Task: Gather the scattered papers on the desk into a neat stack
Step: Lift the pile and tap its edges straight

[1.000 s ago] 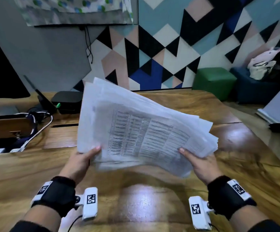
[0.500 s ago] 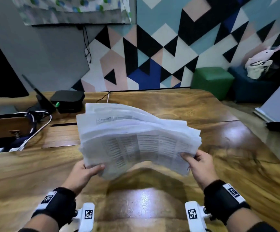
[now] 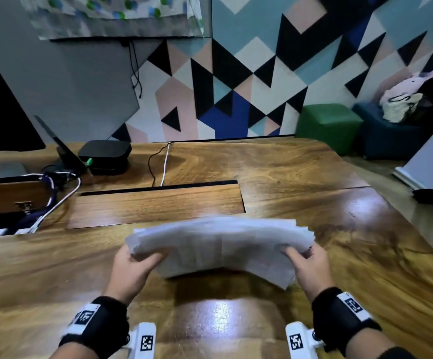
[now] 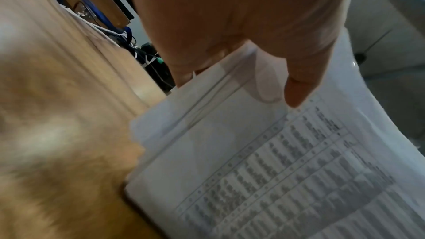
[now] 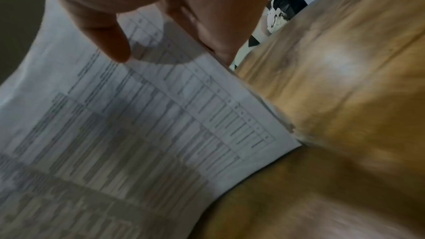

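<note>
White papers (image 3: 220,244), a sheaf of printed tables, hang bowed between both hands over the near middle of the wooden surface (image 3: 301,172). The left hand (image 3: 132,268) pinches the left edge, thumb on top, fingers (image 4: 184,72) curled beneath. The right hand (image 3: 311,268) pinches the right edge likewise. A black box (image 3: 104,156) sits far left.

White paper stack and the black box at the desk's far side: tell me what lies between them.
Head view: a rectangular wooden panel set flush in the desk, bordered behind by a dark slot, then bare wood.
</note>
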Motion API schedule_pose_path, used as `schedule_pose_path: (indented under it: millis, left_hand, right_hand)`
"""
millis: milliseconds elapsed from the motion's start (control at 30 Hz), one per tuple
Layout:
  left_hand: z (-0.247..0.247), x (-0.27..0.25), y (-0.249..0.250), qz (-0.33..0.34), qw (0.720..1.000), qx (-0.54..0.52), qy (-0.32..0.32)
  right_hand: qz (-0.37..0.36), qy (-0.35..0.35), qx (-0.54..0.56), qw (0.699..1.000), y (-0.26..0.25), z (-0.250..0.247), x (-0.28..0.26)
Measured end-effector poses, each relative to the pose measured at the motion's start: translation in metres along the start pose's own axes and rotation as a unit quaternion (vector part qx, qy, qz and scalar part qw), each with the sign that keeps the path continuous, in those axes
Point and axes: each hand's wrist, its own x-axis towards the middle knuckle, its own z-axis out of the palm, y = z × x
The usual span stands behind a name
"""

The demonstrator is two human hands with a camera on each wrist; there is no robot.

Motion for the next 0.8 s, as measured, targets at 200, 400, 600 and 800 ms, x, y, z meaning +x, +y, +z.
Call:
schedule_pose_path:
  millis: [200,400,600,800]
  left_hand:
    - [0.017,-0.001,0.002,-0.025,0.999,0.000,0.036]
    - [0.006,-0.005,0.003,-0.078,0.996,-0.032,0.003]
    - [0.002,-0.021,-0.012,-0.147,0.986,0.075,-0.019]
    - [0.006,0.009,0.051,0.100,0.950,0.294,-0.022]
  right_hand:
    - [0.019,0.012,-0.059,0.998,0.008,0.013,0.001]
    - [0.015,-0.036,-0.045,0.998,0.001,0.003,0.007]
    - [0.082,-0.097,-0.115,0.985,0.030,0.002,-0.012]
    - [-0.039,-0.137,-0.175,0.974,-0.017,0.012,0.018]
